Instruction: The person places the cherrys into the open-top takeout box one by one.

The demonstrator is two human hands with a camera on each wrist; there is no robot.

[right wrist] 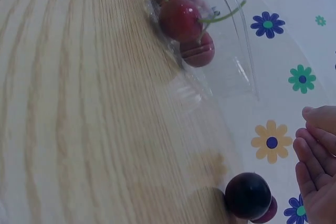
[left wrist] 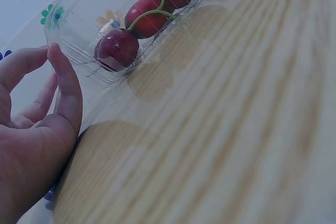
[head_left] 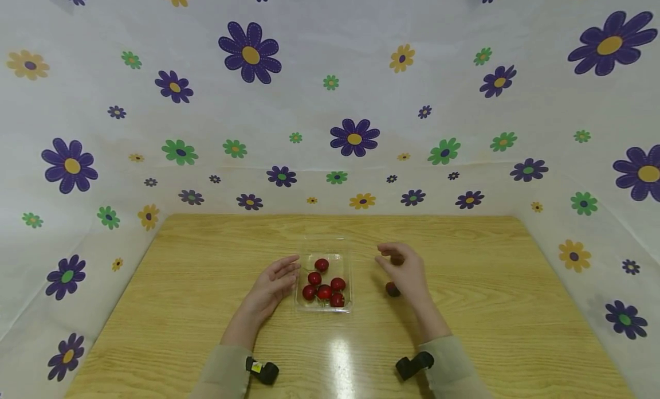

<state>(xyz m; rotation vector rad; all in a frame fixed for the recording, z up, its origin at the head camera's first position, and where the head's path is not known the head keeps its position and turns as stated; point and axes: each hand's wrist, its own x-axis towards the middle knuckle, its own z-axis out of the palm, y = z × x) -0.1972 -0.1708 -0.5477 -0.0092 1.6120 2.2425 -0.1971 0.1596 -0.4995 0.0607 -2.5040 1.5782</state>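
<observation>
A clear plastic box (head_left: 348,273) holds several red cherries (head_left: 324,292), some with green stems. My left hand (head_left: 272,285) is at the box's left side; in the left wrist view its thumb and forefinger pinch the box's rim. To the right of the box, my right hand (head_left: 409,274) hovers above the table with nothing in its loosely bent fingers. Below it lies a dark round fruit (head_left: 392,289), like a cherry. A second fruit (right wrist: 266,211) is partly hidden behind the dark one in the right wrist view.
The wooden table (head_left: 206,244) has a light, shiny top. A white cloth (head_left: 299,55) printed with flowers stands around its back and sides. Cameras are strapped on both wrists.
</observation>
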